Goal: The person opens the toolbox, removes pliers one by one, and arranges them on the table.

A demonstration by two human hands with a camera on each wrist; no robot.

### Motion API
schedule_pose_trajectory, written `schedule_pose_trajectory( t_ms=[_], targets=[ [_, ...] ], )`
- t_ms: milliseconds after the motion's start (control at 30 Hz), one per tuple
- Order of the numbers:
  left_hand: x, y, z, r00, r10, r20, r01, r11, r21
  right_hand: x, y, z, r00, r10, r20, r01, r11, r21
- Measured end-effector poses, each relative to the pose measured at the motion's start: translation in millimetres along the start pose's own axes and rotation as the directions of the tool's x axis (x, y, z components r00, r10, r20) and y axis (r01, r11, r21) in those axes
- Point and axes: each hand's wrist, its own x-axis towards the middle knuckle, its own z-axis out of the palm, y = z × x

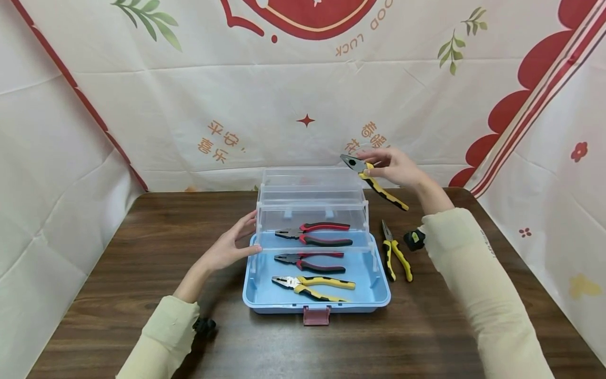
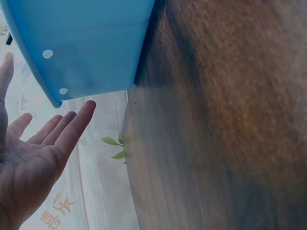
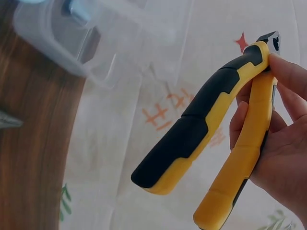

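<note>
My right hand [image 1: 390,166] pinches a pair of yellow-and-black combination pliers [image 1: 381,192] near the pivot, raised above the box's back right corner; the jaws point left and the handles hang down. In the right wrist view the pliers' handles [image 3: 192,124] are spread slightly apart. My left hand [image 1: 232,245] is at the left side of the blue toolbox [image 1: 314,304], its fingers extended along the clear upper part [image 1: 312,210]. Inside the toolbox lie red-and-black pliers [image 1: 326,241], another red-and-black pair [image 1: 312,261] and yellow-and-black pliers [image 1: 312,284].
Yellow-and-black long-nose pliers [image 1: 395,252] lie on the brown table [image 1: 208,347] just right of the toolbox. A pink latch [image 1: 316,316] hangs from the box's front. Behind the table stands a white printed cloth [image 1: 293,95].
</note>
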Motion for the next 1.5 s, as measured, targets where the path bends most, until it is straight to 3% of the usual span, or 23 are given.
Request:
schedule_pose_trajectory(
  t_ms=[467,767,900,1167,1500],
  targets=[
    [-0.7,2.7,-0.5,1.000,0.008,0.000,-0.008,1.000,0.002,-42.1,44.1,-12.1,0.988,0.124,-0.089,-0.120,0.991,0.054],
    [-0.3,2.2,-0.6,1.000,0.013,-0.001,-0.013,1.000,0.005,-67.8,72.5,-6.2,0.963,0.226,-0.148,-0.207,0.969,0.136],
    [-0.3,2.1,-1.0,1.000,0.010,-0.004,-0.010,1.000,0.009,-77.2,87.8,-1.9,0.929,0.315,-0.193,-0.282,0.943,0.179],
    [-0.5,2.5,-1.2,1.000,-0.004,-0.007,0.004,1.000,0.017,-94.1,113.2,10.5,0.843,0.493,-0.217,-0.397,0.841,0.368],
    [-0.5,1.5,-1.4,1.000,0.017,0.003,-0.017,1.000,-0.007,-108.9,129.5,24.2,0.790,0.573,-0.217,-0.459,0.788,0.409]
  ],
)
